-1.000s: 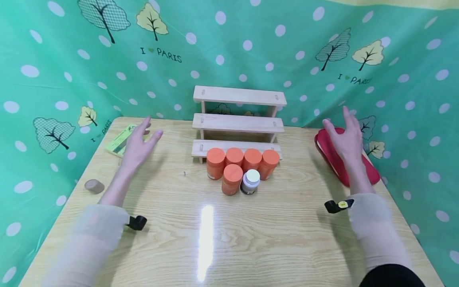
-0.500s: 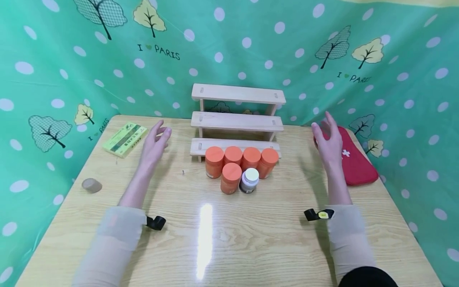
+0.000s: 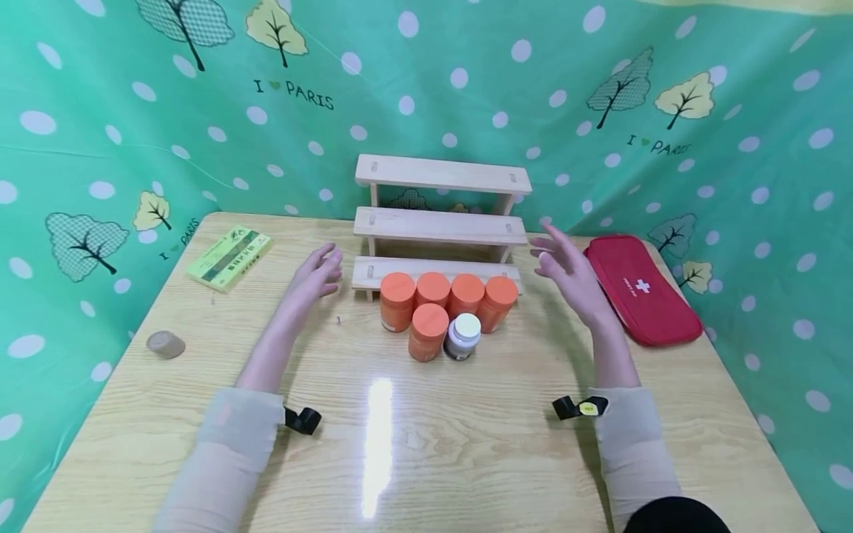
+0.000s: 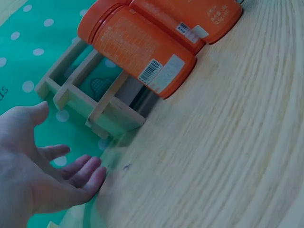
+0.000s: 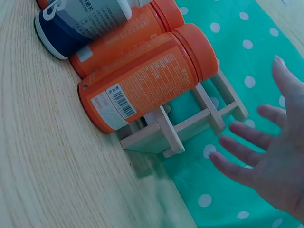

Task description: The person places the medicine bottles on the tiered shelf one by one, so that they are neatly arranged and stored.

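Note:
My left hand (image 3: 312, 280) hovers over the table left of a three-tier wooden stand (image 3: 440, 225), fingers relaxed and holding nothing. On the other side, my right hand (image 3: 574, 280) is held with spread fingers close to the stand's right end. Between the hands, several orange bottles (image 3: 429, 332) with orange caps stand in front of the lowest tier. Beside the front orange one is a smaller bottle (image 3: 463, 337) with a white cap and a dark blue base. Labels with barcodes show on an orange bottle (image 4: 142, 57) in the left wrist view. Neither hand touches a bottle.
A red first-aid pouch (image 3: 643, 290) lies at the table's right edge. At the left are a green-yellow box (image 3: 229, 257) and a small grey-brown cylinder (image 3: 166, 345). A green dotted cloth (image 3: 426, 81) hangs behind and at both sides of the wooden table (image 3: 466, 444).
Both hands have moved inward toward the stand, the left one rightward and the right one leftward. The green-yellow box and the red pouch have come into full view. The bottles stand as before.

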Demonstrator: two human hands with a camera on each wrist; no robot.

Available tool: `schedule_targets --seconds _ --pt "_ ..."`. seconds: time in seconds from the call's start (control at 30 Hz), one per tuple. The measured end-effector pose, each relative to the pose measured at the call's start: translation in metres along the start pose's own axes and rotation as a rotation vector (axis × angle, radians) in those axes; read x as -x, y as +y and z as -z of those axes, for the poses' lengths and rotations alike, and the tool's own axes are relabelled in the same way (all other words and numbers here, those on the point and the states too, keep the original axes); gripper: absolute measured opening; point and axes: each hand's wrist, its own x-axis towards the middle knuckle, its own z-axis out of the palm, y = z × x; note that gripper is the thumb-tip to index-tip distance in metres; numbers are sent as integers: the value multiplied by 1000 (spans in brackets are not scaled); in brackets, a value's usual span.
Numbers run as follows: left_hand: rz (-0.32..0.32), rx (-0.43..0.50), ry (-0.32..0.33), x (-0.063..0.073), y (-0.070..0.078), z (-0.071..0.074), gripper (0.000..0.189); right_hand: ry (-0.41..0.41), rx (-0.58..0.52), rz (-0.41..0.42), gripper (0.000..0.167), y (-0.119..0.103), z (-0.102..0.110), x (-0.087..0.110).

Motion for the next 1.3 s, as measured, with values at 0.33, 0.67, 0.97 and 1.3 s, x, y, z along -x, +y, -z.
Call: schedule_targets --seconds 0.33,0.67,0.97,1.3 --pt "0 -61 -53 2 -9 -8 72 -268 -7 2 63 1 -9 8" --pt "13 -130 -93 -1 -9 -12 71 -381 62 -10 68 1 -15 8" --pt "-58 -185 -95 -3 -14 -16 64 -403 139 13 68 1 -17 6" --pt "-47 -179 -141 -1 -17 -11 64 -405 202 3 55 5 -22 3"
